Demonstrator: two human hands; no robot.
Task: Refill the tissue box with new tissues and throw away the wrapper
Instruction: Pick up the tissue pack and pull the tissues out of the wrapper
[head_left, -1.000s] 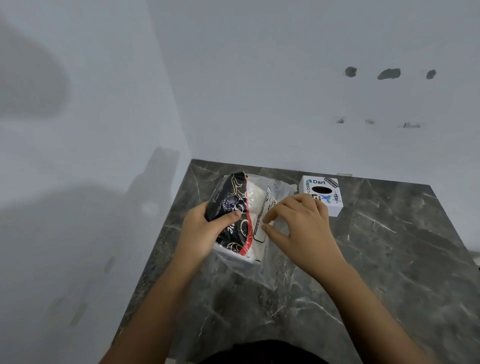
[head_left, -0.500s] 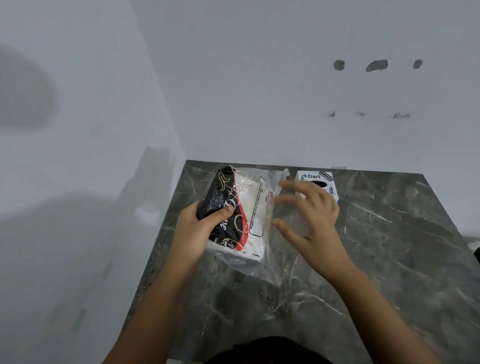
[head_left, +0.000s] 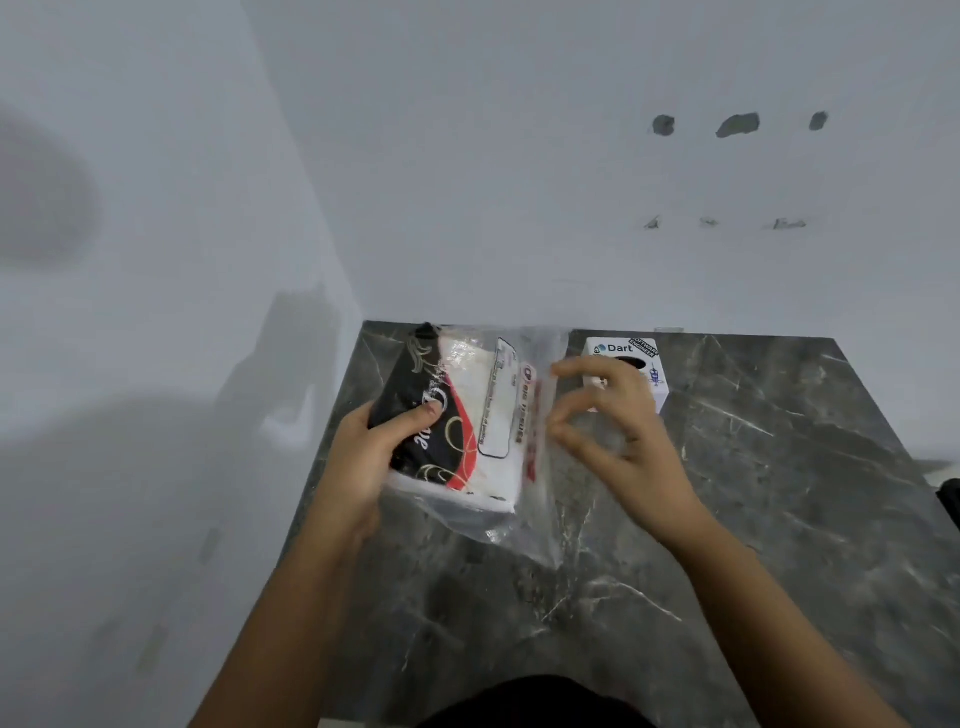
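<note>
A pack of new tissues (head_left: 493, 421), black, red and white, sits inside a loose clear plastic wrapper (head_left: 524, 527) and is lifted just above the dark marble table (head_left: 779, 493). My left hand (head_left: 363, 457) grips the pack's black left end, thumb on top. My right hand (head_left: 623, 431) is at the wrapper's loose right edge, with thumb and forefinger curled and apart around the clear film. The small white tissue box (head_left: 621, 347), with a dark oval slot on top, stands at the back of the table and is partly hidden behind my right hand.
The table stands in a corner, with grey walls (head_left: 467, 182) directly behind it and to its left. The table's right edge (head_left: 914, 467) drops off. A dark garment (head_left: 535, 701) shows at the bottom.
The pack has been raised and tilted flatter toward the back wall. My right hand left the pack's top, spread open, then curled its fingers at the wrapper's right edge.
</note>
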